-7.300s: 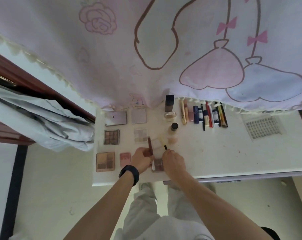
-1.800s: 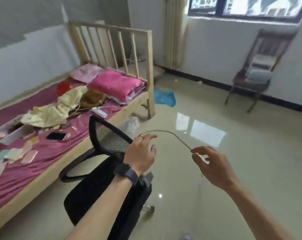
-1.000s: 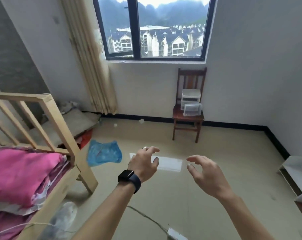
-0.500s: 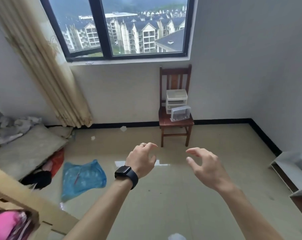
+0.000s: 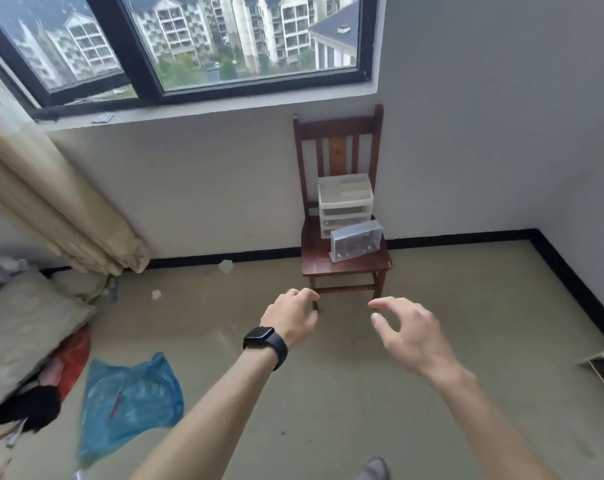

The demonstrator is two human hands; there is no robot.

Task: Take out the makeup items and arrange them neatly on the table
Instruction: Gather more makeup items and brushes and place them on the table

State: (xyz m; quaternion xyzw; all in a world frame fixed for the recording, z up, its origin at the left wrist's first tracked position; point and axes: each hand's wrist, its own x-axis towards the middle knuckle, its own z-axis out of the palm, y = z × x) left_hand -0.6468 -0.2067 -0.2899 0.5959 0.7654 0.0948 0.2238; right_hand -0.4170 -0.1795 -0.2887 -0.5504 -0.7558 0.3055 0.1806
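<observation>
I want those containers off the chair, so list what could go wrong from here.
1. The clear box sits askew near the front of the chair seat, before the white drawer unit; lifting the unit carelessly might knock it off.
2. The blue plastic bag lies on the floor to the left; a stray step there could slip.
</observation>
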